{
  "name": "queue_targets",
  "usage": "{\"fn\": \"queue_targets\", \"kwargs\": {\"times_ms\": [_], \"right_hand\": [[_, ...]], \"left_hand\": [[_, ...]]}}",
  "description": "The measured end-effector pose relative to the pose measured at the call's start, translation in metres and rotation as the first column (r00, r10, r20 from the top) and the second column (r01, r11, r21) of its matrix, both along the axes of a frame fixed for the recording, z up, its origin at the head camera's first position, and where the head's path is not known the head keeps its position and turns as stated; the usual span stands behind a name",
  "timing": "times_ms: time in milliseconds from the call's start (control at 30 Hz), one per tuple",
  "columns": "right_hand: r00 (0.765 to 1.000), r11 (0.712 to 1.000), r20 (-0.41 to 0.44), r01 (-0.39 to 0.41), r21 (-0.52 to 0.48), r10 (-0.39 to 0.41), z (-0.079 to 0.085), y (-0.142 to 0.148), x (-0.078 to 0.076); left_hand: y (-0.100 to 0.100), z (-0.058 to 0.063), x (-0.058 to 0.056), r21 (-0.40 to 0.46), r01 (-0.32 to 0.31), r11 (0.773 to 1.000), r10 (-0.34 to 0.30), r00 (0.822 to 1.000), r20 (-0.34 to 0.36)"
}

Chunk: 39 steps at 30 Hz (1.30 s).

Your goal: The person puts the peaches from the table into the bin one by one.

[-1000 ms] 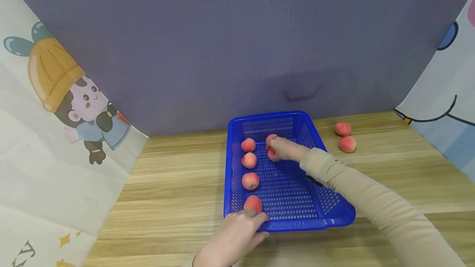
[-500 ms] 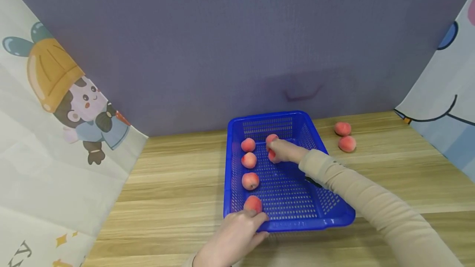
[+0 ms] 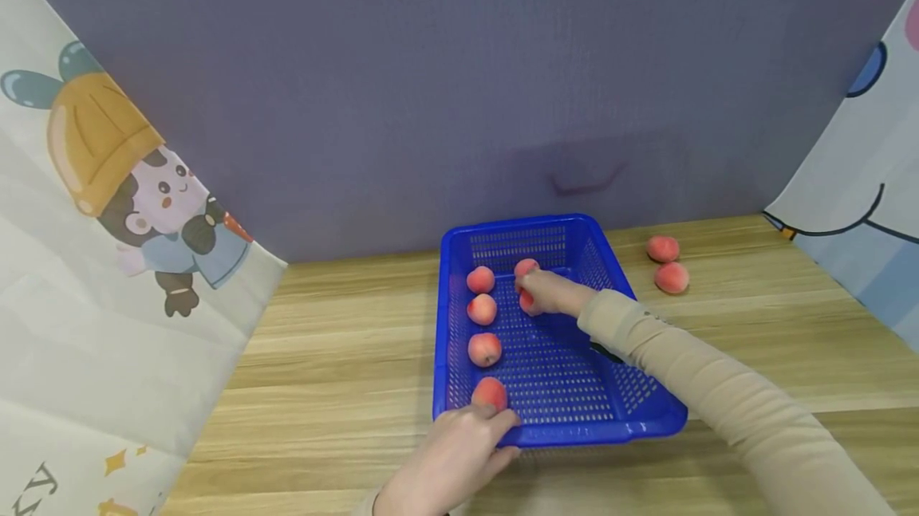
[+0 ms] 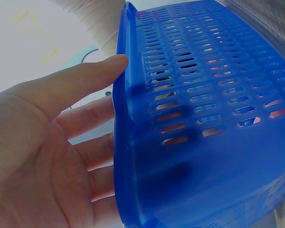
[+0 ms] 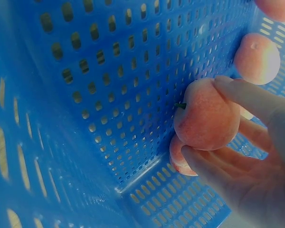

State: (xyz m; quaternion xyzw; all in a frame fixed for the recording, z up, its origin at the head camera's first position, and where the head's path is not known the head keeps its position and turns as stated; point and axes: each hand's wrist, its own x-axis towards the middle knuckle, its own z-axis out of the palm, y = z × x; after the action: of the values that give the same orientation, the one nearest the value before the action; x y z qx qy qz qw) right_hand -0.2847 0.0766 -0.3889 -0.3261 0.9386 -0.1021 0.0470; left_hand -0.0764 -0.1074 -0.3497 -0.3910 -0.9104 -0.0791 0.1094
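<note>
A blue slotted plastic basket (image 3: 439, 340) stands on the wooden table. My left hand (image 3: 455, 452) grips its near rim, thumb on one side and fingers on the other in the left wrist view. Inside the basket, my right hand (image 3: 558, 291) holds a peach (image 5: 206, 116) between thumb and fingers, low over the slotted floor. Just beyond it lies another peach (image 3: 526, 266), partly hidden by the hand. Along the basket's left side runs a row of several peaches, from the far peach (image 3: 480, 280) to the near peach (image 3: 490, 394) by my left fingers.
Two peaches, a far one (image 3: 663, 249) and a nearer one (image 3: 672, 278), lie on the table (image 3: 345, 372) right of the basket. A grey-purple panel (image 3: 359, 101) rises behind. Printed sheets, left (image 3: 93, 356) and right (image 3: 876, 181), flank the table.
The printed sheet at the left has drifted slightly leftward. Both hands stay almost where they were, the right with its peach, the left at the rim.
</note>
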Motion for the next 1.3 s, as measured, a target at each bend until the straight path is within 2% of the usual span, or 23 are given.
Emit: {"fn": "queue_targets", "kwargs": {"times_ms": [233, 500, 900, 1067, 1300], "right_hand": [[1.0, 1.0, -0.003, -0.004, 0.001, 0.004, 0.001, 0.0, 0.0], [0.998, 0.999, 0.051, 0.036, 0.003, -0.036, 0.005, -0.001, 0.003], [0.996, 0.998, 0.073, 0.051, -0.031, -0.049, 0.01, 0.001, 0.004], [0.998, 0.998, 0.06, 0.034, -0.05, -0.031, 0.016, 0.002, 0.006], [0.999, 0.998, -0.002, -0.039, -0.047, 0.039, 0.034, 0.004, 0.009]], "left_hand": [[0.0, 0.0, 0.0, -0.002, 0.001, 1.0, -0.001, 1.0, 0.002], [0.0, 0.001, 0.001, 0.002, 0.007, 1.0, -0.007, 1.0, -0.004], [0.0, 0.0, 0.001, 0.0, -0.003, 1.0, 0.003, 1.0, -0.003], [0.0, 0.0, 0.002, 0.001, 0.0, 1.0, 0.0, 1.0, -0.006], [0.0, 0.0, 0.002, -0.003, -0.006, 1.0, 0.006, 1.0, -0.008]]}}
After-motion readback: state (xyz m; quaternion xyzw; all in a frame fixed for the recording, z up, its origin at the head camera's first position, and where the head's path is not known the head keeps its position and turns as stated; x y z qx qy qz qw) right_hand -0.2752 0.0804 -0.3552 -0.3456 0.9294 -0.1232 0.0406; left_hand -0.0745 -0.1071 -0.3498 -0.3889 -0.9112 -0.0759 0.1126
